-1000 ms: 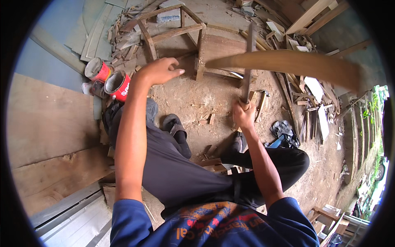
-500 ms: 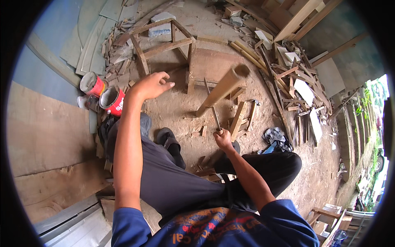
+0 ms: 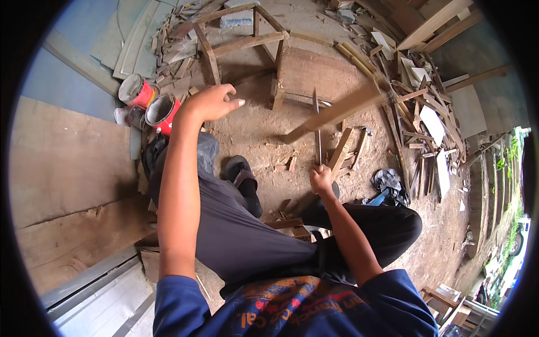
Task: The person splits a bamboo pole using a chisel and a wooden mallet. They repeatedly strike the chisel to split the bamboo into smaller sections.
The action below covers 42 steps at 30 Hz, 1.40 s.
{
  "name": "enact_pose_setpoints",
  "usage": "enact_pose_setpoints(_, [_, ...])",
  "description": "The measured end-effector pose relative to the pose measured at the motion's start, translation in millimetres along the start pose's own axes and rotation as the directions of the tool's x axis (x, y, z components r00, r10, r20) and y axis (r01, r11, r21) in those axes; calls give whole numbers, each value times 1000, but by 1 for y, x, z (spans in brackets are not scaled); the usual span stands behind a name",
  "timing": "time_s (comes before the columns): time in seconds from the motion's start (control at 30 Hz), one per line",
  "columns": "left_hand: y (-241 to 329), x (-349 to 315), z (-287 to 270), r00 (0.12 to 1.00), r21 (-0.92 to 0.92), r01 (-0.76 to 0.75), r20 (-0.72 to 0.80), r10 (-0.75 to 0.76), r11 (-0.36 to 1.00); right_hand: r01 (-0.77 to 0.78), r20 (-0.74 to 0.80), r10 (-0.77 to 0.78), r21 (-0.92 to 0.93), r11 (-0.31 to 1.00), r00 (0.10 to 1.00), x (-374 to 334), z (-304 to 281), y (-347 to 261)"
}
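The right hand (image 3: 321, 180) is clamped on the near end of a long-bladed knife (image 3: 319, 147), its blade pointing to the far side. A length of wood (image 3: 351, 105), blurred at its right end, crosses the blade; I can't tell whether they touch. The left hand (image 3: 213, 103) hangs open, thumb apart from loosely curled fingers, right of two red paint cans (image 3: 167, 117). Farther off is a wooden frame (image 3: 247, 43).

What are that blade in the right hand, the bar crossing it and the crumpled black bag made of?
Blade: probably metal, thin and dull grey.
Bar: apparently bare wood, brown with no visible paint, though blur hides the grain.
Bag: likely thin plastic, glossy, its creases catching light.
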<state>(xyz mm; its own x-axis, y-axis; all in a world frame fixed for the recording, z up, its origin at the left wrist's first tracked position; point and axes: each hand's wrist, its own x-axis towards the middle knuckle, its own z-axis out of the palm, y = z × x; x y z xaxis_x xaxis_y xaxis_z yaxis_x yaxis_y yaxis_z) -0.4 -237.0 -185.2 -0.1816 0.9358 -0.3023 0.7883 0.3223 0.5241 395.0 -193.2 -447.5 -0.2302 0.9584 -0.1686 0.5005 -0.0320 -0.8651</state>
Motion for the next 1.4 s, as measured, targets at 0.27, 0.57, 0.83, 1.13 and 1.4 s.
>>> enact_pose_setpoints(0.27, [40,24,34,986,109,-166,-6,168,980,-136,19,135,148,980,991,9,10,-24])
enact_pose_setpoints(0.57, [69,31,209,990,-199,125,93,-108,972,60,246,-111,205,977,963,1,63,-85])
enact_pose_setpoints(0.83, [6,44,229,972,-572,175,231,-48,802,148,674,-70,-59,987,736,46,3,-74])
enact_pose_setpoints(1.13, [-56,27,236,947,-685,313,169,-274,658,-503,-635,301,-163,849,712,136,-121,131])
enact_pose_setpoints(1.4, [-63,21,241,889,-459,377,-65,-454,804,-462,-636,203,-272,844,745,122,-108,178])
